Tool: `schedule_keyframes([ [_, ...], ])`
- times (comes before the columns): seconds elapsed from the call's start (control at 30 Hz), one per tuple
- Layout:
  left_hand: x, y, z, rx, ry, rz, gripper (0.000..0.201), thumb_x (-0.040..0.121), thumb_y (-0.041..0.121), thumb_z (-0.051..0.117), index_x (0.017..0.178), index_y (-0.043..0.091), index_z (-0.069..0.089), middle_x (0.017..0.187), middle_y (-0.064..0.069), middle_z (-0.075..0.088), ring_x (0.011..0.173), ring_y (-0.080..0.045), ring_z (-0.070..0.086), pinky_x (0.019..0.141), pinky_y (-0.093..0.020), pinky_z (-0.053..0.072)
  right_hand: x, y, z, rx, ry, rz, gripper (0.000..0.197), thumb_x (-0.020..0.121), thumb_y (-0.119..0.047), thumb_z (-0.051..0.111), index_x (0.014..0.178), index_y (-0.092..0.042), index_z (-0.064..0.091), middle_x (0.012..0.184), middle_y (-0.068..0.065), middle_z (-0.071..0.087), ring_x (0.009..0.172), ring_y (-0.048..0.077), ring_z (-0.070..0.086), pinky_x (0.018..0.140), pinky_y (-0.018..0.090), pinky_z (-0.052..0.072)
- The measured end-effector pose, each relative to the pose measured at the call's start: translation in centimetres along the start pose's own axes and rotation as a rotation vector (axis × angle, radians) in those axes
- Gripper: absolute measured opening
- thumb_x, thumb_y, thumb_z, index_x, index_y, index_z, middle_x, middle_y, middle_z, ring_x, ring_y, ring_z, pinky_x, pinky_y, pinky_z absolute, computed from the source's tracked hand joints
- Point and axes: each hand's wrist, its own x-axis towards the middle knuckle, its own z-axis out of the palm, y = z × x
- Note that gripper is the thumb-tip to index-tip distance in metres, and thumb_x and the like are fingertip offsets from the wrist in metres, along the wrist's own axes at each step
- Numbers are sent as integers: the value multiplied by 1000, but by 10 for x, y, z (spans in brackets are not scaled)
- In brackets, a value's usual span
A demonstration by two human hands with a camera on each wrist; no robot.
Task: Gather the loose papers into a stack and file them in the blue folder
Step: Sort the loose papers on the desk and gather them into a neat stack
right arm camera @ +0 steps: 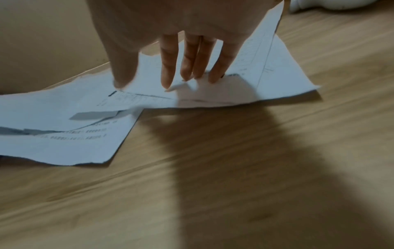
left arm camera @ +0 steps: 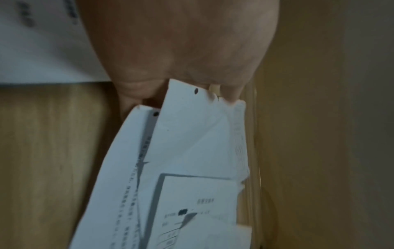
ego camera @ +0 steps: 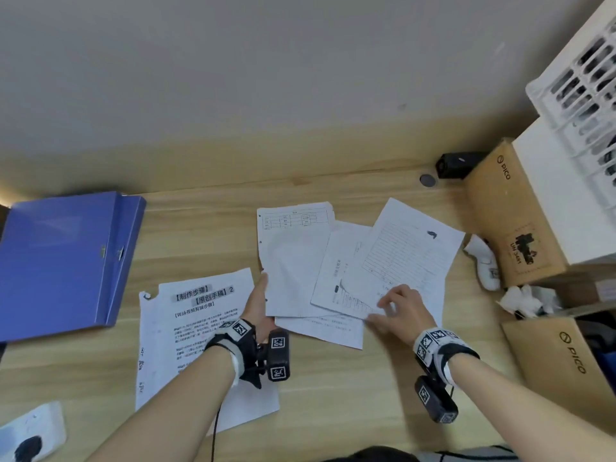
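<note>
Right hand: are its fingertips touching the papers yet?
Touching. In the right wrist view the right hand has its straight fingertips pressed down on the loose papers, with no gap beneath them.

The blue folder [ego camera: 63, 261] is lying closed and flat at the desk's far left. Several white printed papers [ego camera: 353, 271] are lying fanned and overlapping mid-desk, their edges askew, some hole-punched along one side. One larger sheet with bold headings [ego camera: 186, 328] is lying apart, between folder and fan.

"PICO" on cardboard boxes [ego camera: 510, 208]
</note>
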Motion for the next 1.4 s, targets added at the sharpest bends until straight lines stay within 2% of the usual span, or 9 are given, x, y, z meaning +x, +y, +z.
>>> schedule_keyframes([
  [0.1, 13, -3, -3, 252, 142, 128, 37, 97, 27, 57, 130, 11, 57, 130, -11, 65, 113, -30, 63, 101, -47, 49, 8, -7, -7, 40, 13, -2, 38, 76, -68, 54, 85, -32, 63, 99, -15, 51, 99, 8, 44, 82, 28, 39],
  [0.27, 17, 3, 3, 522, 293, 397, 28, 93, 7, 51, 119, 10, 62, 101, -4, 69, 78, -17, 63, 65, -23, 49, 29, -19, -38, 71, 50, 36, 30, 89, -47, 51, 80, -22, 65, 81, -2, 67, 73, 18, 62, 70, 35, 53],
  [0.63, 32, 3, 21, 952, 405, 693, 59, 87, 7, 58, 143, 13, 42, 146, -8, 40, 137, -24, 36, 113, -34, 32, 109, -38, -76, -308, -56, -336, 30, 94, -28, 54, 124, -27, 55, 136, -5, 49, 124, 22, 44, 91, 38, 47],
  [0.77, 39, 1, 41, 937, 197, 527, 33, 89, 17, 64, 122, 15, 63, 122, -2, 65, 108, -18, 61, 94, -25, 44, 127, -49, -69, -524, -139, -416, 51, 78, -19, 64, 125, -32, 52, 132, -3, 48, 119, 23, 43, 94, 36, 44],
  [0.93, 50, -6, 72, 1052, 95, 322, 49, 85, 34, 72, 128, 15, 56, 112, 0, 64, 104, -20, 61, 92, -32, 48, 139, -49, -71, -679, -132, -456, 59, 60, -41, 82, 111, -33, 53, 111, -8, 48, 107, 20, 39, 98, 32, 33],
  [1.03, 56, -10, 82, 1083, 107, 322, 14, 84, 25, 70, 86, 14, 61, 71, 7, 50, 65, -11, 49, 59, -24, 38, 143, -47, -74, -699, -134, -496, 42, 54, -45, 83, 86, -32, 59, 105, -8, 46, 102, 19, 35, 97, 34, 34],
  [1.1, 61, -15, 83, 1066, 118, 312, 32, 85, 19, 69, 63, 16, 46, 58, 8, 38, 53, -10, 36, 51, -24, 27, 145, -47, -74, -665, -164, -506, 46, 54, -45, 85, 90, -33, 58, 111, -8, 45, 108, 20, 36, 98, 33, 34],
  [1.2, 63, -15, 79, 1043, 153, 269, 15, 86, 21, 69, 84, 8, 62, 74, 6, 53, 71, -13, 53, 67, -22, 40, 148, -48, -74, -636, -201, -522, 67, 57, -41, 86, 113, -35, 50, 122, -9, 44, 114, 18, 35, 99, 32, 33],
  [1.4, 67, -16, 73, 995, 167, 228, 40, 87, 26, 72, 122, 8, 64, 111, -6, 65, 108, -24, 63, 93, -28, 47, 151, -54, -72, -750, -214, -561, 46, 56, -42, 84, 93, -34, 59, 105, -12, 51, 102, 17, 35, 93, 27, 26],
])
